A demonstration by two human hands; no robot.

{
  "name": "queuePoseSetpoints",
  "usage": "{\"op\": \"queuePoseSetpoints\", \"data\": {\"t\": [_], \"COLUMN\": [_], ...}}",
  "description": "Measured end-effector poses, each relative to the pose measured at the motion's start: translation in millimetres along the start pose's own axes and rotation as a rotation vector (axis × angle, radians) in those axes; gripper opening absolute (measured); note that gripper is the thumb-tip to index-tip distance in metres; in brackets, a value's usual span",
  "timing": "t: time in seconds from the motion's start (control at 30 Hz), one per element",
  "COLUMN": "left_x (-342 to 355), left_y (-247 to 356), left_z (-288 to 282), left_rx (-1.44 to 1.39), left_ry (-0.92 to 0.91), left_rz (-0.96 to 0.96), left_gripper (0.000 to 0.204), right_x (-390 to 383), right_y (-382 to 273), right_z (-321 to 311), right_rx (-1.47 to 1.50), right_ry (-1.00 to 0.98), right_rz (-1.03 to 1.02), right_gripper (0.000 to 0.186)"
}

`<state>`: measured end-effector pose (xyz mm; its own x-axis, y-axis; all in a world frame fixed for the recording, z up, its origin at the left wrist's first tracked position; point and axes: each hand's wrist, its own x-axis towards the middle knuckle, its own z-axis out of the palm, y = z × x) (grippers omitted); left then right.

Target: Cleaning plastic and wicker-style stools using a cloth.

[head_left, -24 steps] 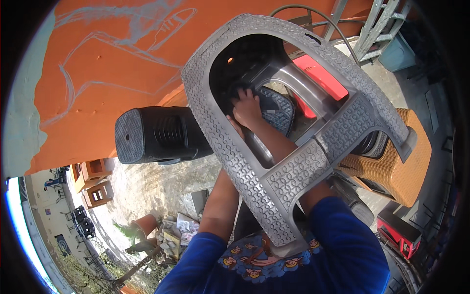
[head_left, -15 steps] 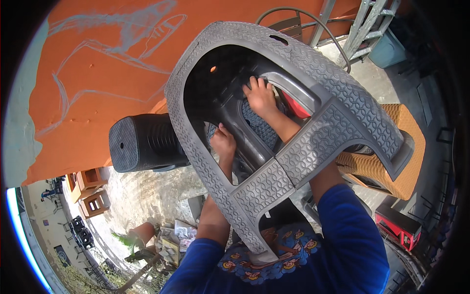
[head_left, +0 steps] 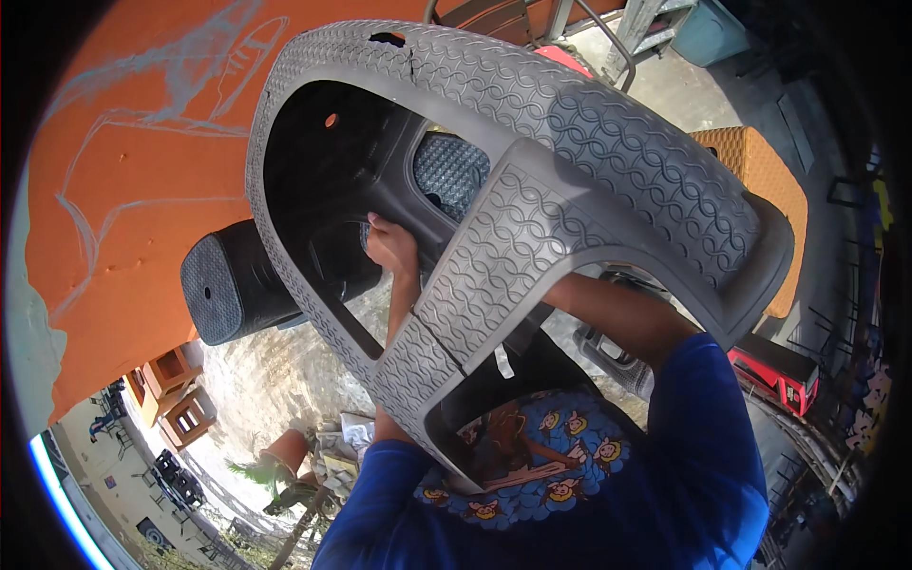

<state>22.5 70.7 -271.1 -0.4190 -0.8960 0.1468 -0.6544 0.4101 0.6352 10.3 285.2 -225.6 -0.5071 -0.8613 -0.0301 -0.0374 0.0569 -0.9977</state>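
Observation:
A grey plastic chair (head_left: 503,199) with a raised interlocking-ring pattern is held up at a tilt across the middle, with a jagged hole in its top edge. My left hand (head_left: 389,245) is inside its large opening, fingers curled on the edge of a dark inner panel. My right forearm (head_left: 627,313) goes under the chair's patterned side, which hides that hand and its fingers. A textured grey surface (head_left: 451,176) shows through the inner gap.
An orange wall (head_left: 142,161) with sketched lines is at left, beside a black stacked piece (head_left: 214,285). A tan woven-pattern piece (head_left: 774,218), a ladder (head_left: 655,24) and a red-black box (head_left: 774,380) are at right. Wooden boxes (head_left: 185,418) and a potted plant (head_left: 285,456) stand lower left.
The chair has swung up and to the left and turned. My right hand, seen inside the opening before, is now hidden behind its side; my left hand has shifted up and left with it.

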Motion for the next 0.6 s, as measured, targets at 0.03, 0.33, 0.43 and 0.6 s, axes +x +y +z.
{"op": "queuePoseSetpoints", "data": {"t": [0.03,0.33,0.43,0.6], "left_x": [-2,2,7,34], "left_y": [8,30,18,24], "left_z": [15,-10,-34,-39], "left_rx": [-0.009,-0.019,-0.060,-0.169], "left_ry": [0.122,-0.265,-0.355,-0.594], "left_rz": [-0.018,-0.076,-0.162,-0.385], "left_gripper": [0.059,0.038,0.040,0.044], "right_x": [-25,-158,-168,-172], "right_y": [59,-42,-37,-12], "right_z": [20,-10,-33,-33], "right_rx": [-0.068,-1.033,-1.055,-0.682], "right_ry": [0.216,-0.315,-0.245,0.178], "right_rz": [-0.163,0.339,0.703,0.735], "right_gripper": [0.016,0.018,0.035,0.054]}}
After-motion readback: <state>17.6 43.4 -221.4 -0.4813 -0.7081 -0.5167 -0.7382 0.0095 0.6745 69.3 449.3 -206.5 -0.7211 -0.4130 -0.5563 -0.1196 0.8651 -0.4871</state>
